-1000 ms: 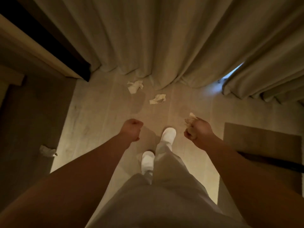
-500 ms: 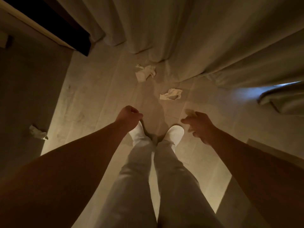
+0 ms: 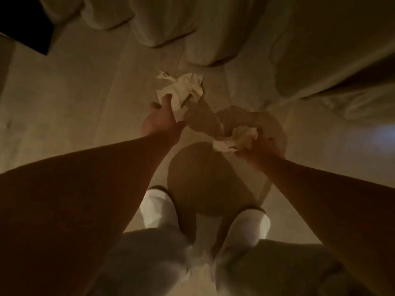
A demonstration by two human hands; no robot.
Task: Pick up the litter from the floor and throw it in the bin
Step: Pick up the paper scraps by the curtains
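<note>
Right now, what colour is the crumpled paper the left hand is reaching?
Off-white, cream under the warm light: the crumpled paper at the left hand, head view.

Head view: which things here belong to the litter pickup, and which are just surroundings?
Job in hand:
- crumpled tissue on the floor, left hand touching it
- tissue wad held in the right hand

Just there:
- curtains
- floor
- white slippers

No bin in view.

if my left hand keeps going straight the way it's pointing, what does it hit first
The crumpled tissue on the floor: your left hand points forward at it, fingertips already at its near edge. Beyond that hang the curtain folds. Depth is hard to judge in this dim view.
</note>
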